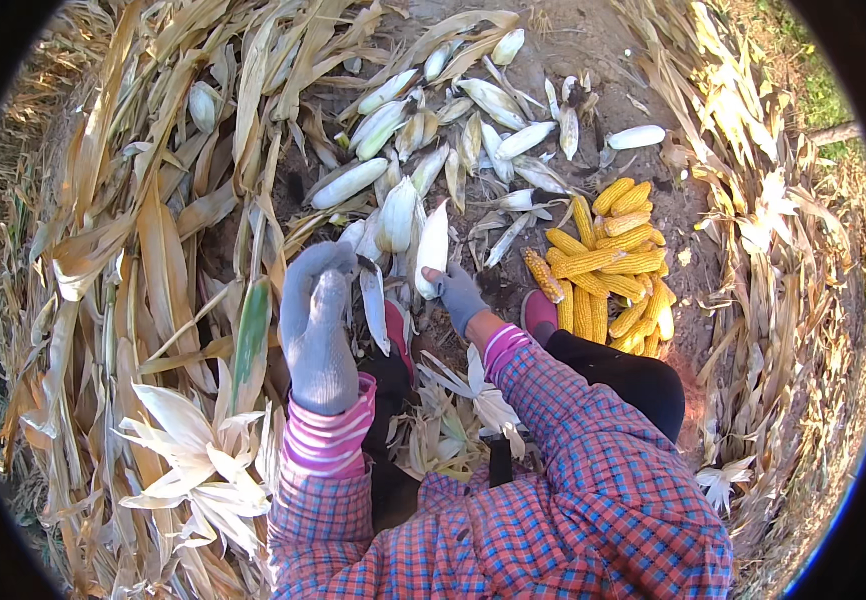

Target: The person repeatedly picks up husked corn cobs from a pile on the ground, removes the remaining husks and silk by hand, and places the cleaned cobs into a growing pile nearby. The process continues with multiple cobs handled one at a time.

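My right hand (459,296), in a grey glove with a bare thumb tip, grips the lower end of a maize ear in pale husk (433,238), its pointed tip facing away from me. My left hand (320,322), also gloved in grey, is raised to the left with its fingers curved. Whether anything is inside its fingers is hidden. Just right of it is a narrow pale husk with a dark tip (374,307); I cannot tell if the hand touches it. Beyond both hands lie several unhusked maize ears (384,135) on the soil.
Bare yellow maize cobs (620,262) are heaped beside my right shoe (539,311). Dry maize stalks and leaves (170,270) lie thickly on the left, with another band of stalks (755,300) on the right. Opened empty husks (200,465) rest at the lower left.
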Demonstrator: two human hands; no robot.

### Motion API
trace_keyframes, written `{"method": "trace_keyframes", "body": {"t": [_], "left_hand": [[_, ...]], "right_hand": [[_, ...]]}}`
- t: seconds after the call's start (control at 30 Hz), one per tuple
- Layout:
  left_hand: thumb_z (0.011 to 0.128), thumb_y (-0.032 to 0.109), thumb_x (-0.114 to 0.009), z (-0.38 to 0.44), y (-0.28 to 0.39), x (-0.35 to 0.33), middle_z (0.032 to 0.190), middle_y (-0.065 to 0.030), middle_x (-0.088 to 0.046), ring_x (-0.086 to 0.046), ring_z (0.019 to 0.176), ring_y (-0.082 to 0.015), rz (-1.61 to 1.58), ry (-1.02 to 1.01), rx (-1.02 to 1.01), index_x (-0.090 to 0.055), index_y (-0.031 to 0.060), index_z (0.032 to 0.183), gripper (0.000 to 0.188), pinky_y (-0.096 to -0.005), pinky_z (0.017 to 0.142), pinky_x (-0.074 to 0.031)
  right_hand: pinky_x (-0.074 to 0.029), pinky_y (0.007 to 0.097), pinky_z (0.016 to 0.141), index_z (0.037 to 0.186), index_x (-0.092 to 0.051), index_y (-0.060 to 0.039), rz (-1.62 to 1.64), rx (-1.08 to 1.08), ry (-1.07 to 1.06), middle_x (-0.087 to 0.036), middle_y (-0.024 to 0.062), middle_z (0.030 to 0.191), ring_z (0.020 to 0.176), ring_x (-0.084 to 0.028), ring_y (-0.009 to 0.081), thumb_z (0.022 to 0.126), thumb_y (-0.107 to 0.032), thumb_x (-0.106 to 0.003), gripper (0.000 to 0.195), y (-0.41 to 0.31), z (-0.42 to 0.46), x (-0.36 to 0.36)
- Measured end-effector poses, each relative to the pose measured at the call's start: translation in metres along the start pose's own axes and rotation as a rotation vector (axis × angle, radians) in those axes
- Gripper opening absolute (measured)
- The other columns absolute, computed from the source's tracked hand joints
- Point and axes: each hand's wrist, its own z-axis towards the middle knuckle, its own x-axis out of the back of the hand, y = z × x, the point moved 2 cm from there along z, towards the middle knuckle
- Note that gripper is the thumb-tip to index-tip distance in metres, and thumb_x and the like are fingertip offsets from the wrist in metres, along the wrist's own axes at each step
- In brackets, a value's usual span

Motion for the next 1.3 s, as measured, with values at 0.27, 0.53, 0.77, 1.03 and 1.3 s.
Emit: {"method": "trace_keyframes", "body": {"t": [0.27, 0.53, 0.77, 1.03, 1.3], "left_hand": [[0.082, 0.034, -0.069, 0.044, -0.063, -0.02, 0.103, -0.01, -0.061, -0.059, 0.082, -0.0141, -0.175, -0.191, -0.036, -0.05, -0.0025, 0.127, 0.061, -0.0272, 0.069, -0.05], [0.085, 0.032, -0.064, -0.029, 0.001, -0.041, 0.095, -0.0089, -0.059, -0.06, 0.081, -0.0181, -0.345, -0.437, 0.216, -0.047, -0.0012, 0.124, 0.054, -0.0301, 0.071, -0.05], [0.075, 0.025, -0.076, -0.018, -0.017, -0.061, 0.112, -0.019, -0.06, -0.06, 0.102, -0.0303, 0.547, -0.145, -0.214, -0.044, 0.0023, 0.132, 0.069, -0.0386, 0.089, -0.047], [0.077, 0.029, -0.074, -0.015, -0.03, -0.057, 0.121, -0.0233, -0.052, -0.057, 0.106, -0.0333, 0.653, -0.121, -0.295, -0.036, 0.003, 0.138, 0.077, -0.0407, 0.09, -0.046], [0.071, 0.031, -0.078, -0.005, -0.023, -0.036, 0.11, -0.0166, -0.058, -0.058, 0.104, -0.0308, 0.656, -0.148, -0.124, -0.051, 0.0023, 0.122, 0.064, -0.0387, 0.089, -0.046]], "right_hand": [[-0.046, 0.0388, 0.089, 0.123, -0.05, -0.0053, -0.795, 0.823, -0.161, -0.06, 0.0201, 0.114, 0.107, -0.058, 0.0359, 0.077, -0.023, -0.072, 0.054, -0.19, -0.156, -0.078], [-0.048, 0.0273, 0.079, 0.113, -0.06, -0.0007, -0.145, 0.785, -0.258, -0.064, 0.0085, 0.097, 0.087, -0.059, 0.0125, 0.09, -0.027, -0.063, 0.036, -0.237, -0.157, -0.039], [-0.047, 0.0268, 0.071, 0.102, -0.064, 0.0001, -0.394, 0.809, -0.065, -0.065, 0.0064, 0.084, 0.077, -0.057, 0.0108, 0.088, -0.027, -0.064, 0.03, -0.232, -0.116, -0.024], [-0.041, 0.0246, 0.063, 0.089, -0.061, -0.0018, -0.171, 0.683, -0.17, -0.052, -0.003, 0.073, 0.07, -0.047, 0.0052, 0.092, -0.02, -0.059, 0.019, -0.232, -0.111, -0.047], [-0.042, 0.0228, 0.066, 0.1, -0.064, 0.0005, -0.233, 0.662, -0.251, -0.058, -0.0015, 0.078, 0.072, -0.049, 0.006, 0.093, -0.02, -0.057, 0.022, -0.222, -0.106, -0.059]]}}
